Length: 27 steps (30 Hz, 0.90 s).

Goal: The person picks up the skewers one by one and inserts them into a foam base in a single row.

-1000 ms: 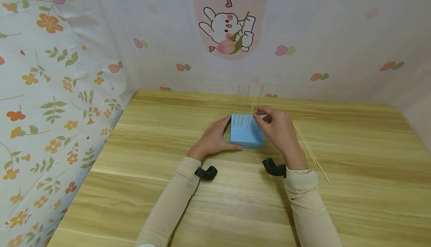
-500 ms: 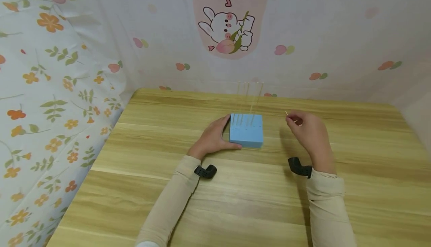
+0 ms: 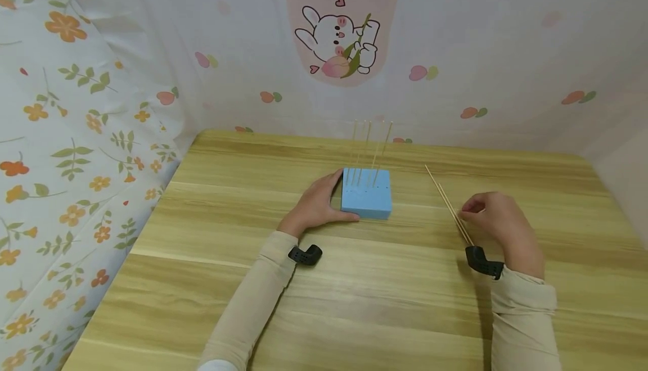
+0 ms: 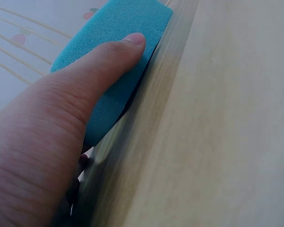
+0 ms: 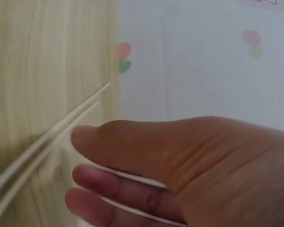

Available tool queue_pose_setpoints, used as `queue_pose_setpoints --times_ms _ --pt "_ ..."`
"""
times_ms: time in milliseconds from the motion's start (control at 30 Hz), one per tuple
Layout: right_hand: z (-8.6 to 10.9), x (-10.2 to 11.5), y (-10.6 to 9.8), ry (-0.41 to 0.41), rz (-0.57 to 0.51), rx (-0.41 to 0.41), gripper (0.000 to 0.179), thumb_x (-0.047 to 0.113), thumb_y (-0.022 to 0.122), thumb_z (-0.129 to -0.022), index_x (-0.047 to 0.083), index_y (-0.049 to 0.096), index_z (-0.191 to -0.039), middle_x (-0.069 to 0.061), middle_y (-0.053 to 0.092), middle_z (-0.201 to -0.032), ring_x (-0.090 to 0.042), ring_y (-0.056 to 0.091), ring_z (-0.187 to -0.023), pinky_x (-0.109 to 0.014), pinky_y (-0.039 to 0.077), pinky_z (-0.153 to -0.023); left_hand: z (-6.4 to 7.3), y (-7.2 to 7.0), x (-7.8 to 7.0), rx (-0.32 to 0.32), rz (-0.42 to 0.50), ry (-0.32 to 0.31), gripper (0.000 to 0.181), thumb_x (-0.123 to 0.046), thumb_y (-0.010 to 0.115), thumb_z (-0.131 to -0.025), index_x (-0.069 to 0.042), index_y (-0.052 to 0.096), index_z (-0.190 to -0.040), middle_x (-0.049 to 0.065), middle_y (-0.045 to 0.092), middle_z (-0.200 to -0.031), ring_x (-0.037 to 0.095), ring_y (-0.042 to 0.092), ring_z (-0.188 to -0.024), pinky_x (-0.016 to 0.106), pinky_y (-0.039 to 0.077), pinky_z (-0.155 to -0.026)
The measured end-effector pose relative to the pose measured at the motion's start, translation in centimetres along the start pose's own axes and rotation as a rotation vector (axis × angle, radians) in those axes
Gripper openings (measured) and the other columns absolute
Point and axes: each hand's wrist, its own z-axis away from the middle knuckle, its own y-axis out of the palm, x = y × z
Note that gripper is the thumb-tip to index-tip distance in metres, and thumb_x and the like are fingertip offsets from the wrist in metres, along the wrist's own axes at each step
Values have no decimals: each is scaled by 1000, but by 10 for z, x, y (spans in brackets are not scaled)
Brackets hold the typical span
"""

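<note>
A blue foam block (image 3: pixel 367 202) stands on the table, with several thin bamboo skewers (image 3: pixel 358 157) upright in holes in its top. My left hand (image 3: pixel 315 205) holds the block at its left side, thumb along the front face, fingers toward the back corner. The left wrist view shows that thumb (image 4: pixel 104 59) pressed on the foam. To the right, two loose skewers (image 3: pixel 448 205) lie slantwise on the wood. Just beside them is my right hand (image 3: pixel 498 219), fingers bent. In the right wrist view its thumb (image 5: pixel 128 142) and fingers are apart, nothing visible between them, close to the skewers.
The wooden table (image 3: pixel 354 303) backs onto a white printed cloth (image 3: pixel 243 39) with a rabbit drawing. More flowered cloth (image 3: pixel 76 163) hangs along the left side. A black curved wrist mount (image 3: pixel 481 261) on the right arm overlaps the near ends of the loose skewers.
My right hand has left a skewer upright in the block and moved right and nearer, to the loose skewers. My left hand stays on the block. The view has shifted slightly.
</note>
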Motion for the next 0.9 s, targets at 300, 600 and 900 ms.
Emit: queue_pose_setpoints --times_ms 300,600,900 --pt "-6 5 12 98 12 27 30 24 77 -93 -5 69 -94 -18 70 -92 -34 64 -84 -48 52 -73 0 -1 -2 7 4 -5 126 -60 87 -76 -9 16 -167 12 29 -168 31 27 -154 50 26 -123" --pt "-9 8 14 125 35 109 26 14 63 -100 -11 70 -105 -27 69 -104 -38 65 -88 -51 53 -75 1 -1 -3 1 2 2 125 -59 87 -76 -8 17 -167 12 29 -168 30 28 -154 49 26 -123" --pt "-10 11 15 114 36 138 26 11 57 -102 -12 68 -106 -27 68 -104 -32 61 -84 -48 52 -74 0 0 -1 3 7 -1 126 -59 87 -76 -9 16 -167 12 29 -168 31 28 -154 50 26 -123"
